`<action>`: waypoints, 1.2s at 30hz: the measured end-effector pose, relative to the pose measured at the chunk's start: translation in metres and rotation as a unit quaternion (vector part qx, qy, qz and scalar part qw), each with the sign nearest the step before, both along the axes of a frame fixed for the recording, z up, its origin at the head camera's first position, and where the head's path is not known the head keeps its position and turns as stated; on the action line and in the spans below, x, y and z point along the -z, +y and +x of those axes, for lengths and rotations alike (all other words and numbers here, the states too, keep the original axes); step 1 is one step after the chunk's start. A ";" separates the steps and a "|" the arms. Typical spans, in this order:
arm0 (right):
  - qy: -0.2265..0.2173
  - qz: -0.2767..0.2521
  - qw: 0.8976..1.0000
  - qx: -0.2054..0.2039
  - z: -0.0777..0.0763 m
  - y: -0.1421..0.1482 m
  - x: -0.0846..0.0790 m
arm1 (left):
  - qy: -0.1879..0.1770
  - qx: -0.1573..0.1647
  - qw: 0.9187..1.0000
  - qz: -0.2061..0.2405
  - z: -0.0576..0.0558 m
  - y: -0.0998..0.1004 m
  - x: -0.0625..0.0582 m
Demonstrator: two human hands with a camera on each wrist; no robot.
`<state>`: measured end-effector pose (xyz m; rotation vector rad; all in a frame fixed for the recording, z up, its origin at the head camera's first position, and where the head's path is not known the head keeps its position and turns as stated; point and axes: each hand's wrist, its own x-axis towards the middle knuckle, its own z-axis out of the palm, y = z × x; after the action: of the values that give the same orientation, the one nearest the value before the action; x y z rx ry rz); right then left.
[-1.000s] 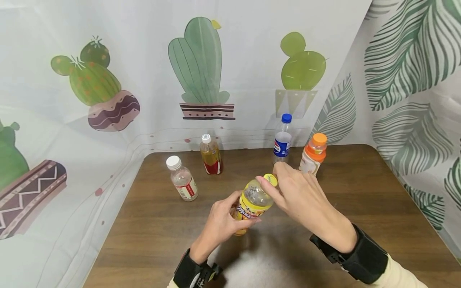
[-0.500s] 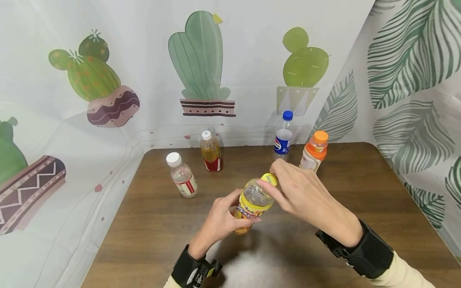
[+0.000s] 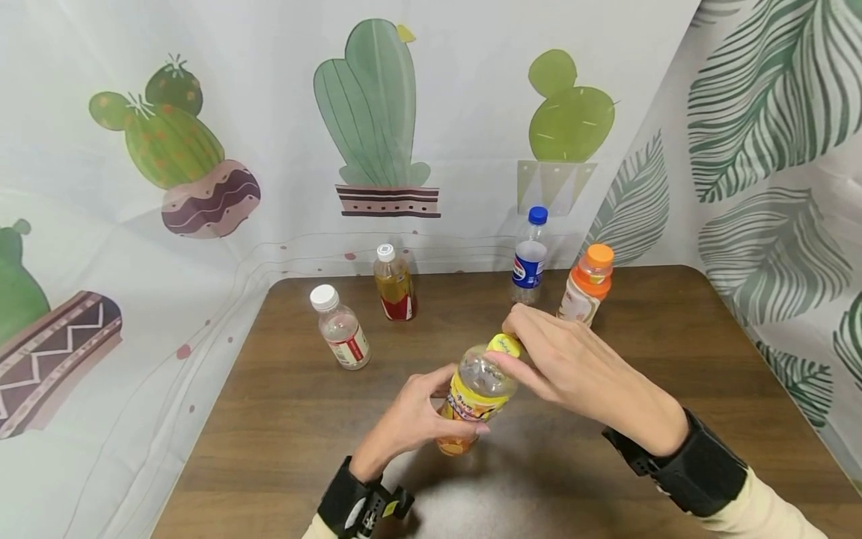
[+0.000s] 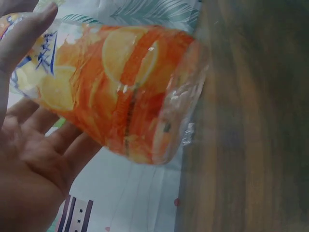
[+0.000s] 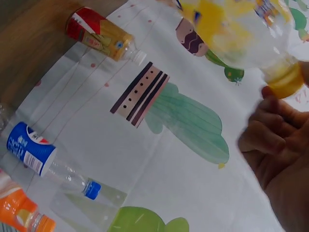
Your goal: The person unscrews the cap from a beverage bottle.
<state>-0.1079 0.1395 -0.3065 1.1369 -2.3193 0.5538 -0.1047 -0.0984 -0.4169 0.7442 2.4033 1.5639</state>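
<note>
A clear plastic drink bottle (image 3: 477, 385) with an orange-and-yellow fruit label tilts to the right over the middle of the table. My left hand (image 3: 416, 415) grips it around the label, thumb on the near side. In the left wrist view the base of the bottle (image 4: 130, 92) hangs above the wood, with orange slices on its label. My right hand (image 3: 572, 367) pinches the yellow cap (image 3: 503, 346) between thumb and fingers. The right wrist view shows the cap (image 5: 285, 79) on the bottle's neck, with the fingers (image 5: 265, 130) curled beside it.
On the brown table (image 3: 289, 449) stand a white-capped clear bottle (image 3: 343, 333) and an amber bottle (image 3: 394, 288) at left. Behind my right hand are a blue-capped bottle (image 3: 529, 258) and an orange-capped bottle (image 3: 586, 288). A cactus-print cloth (image 3: 471, 112) hangs along the back.
Both hands and the held bottle have shifted slightly toward me and to the right. The grip on bottle and cap stays the same. The other bottles have not moved on the table.
</note>
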 end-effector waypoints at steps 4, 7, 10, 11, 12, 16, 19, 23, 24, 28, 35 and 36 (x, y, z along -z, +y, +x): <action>0.010 0.002 0.999 0.037 0.000 0.001 0.000 | 0.011 -0.019 1.000 0.001 0.000 0.003 0.005; 0.011 -0.015 0.996 0.091 0.001 0.001 -0.005 | 0.051 -0.043 0.998 -0.005 0.000 0.005 0.007; 0.000 -0.026 0.987 0.156 0.004 -0.004 -0.010 | 0.101 -0.073 0.992 -0.029 -0.001 0.006 0.006; -0.005 -0.024 0.984 0.175 0.004 -0.006 -0.011 | 0.116 -0.083 0.989 -0.041 -0.001 0.007 0.006; -0.012 -0.021 0.981 0.192 0.005 -0.008 -0.011 | 0.132 -0.093 0.985 -0.054 -0.001 0.007 0.005; -0.031 -0.004 0.971 0.236 0.006 -0.015 -0.005 | 0.180 -0.127 0.969 -0.109 -0.001 0.009 0.004; -0.035 -0.014 0.967 0.250 0.006 -0.018 0.001 | 0.208 -0.142 0.958 -0.138 -0.001 0.010 0.004; -0.040 -0.038 0.967 0.247 0.005 -0.020 0.007 | 0.226 -0.152 0.950 -0.150 -0.001 0.010 0.006; -0.044 -0.044 0.968 0.241 0.004 -0.020 0.008 | 0.228 -0.153 0.950 -0.149 -0.001 0.010 0.006; -0.059 -0.068 0.972 0.216 0.002 -0.020 0.010 | 0.226 -0.149 0.953 -0.134 -0.001 0.010 0.005; -0.043 -0.095 0.982 0.158 0.003 -0.019 0.008 | 0.180 -0.121 0.973 -0.076 -0.002 0.009 0.004; -0.036 -0.096 0.983 0.150 0.003 -0.018 0.007 | 0.173 -0.118 0.976 -0.066 -0.002 0.009 0.004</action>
<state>-0.1051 0.1212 -0.3137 0.6739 -2.3793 0.6937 -0.1072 -0.0893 -0.4205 0.7859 2.9112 1.4310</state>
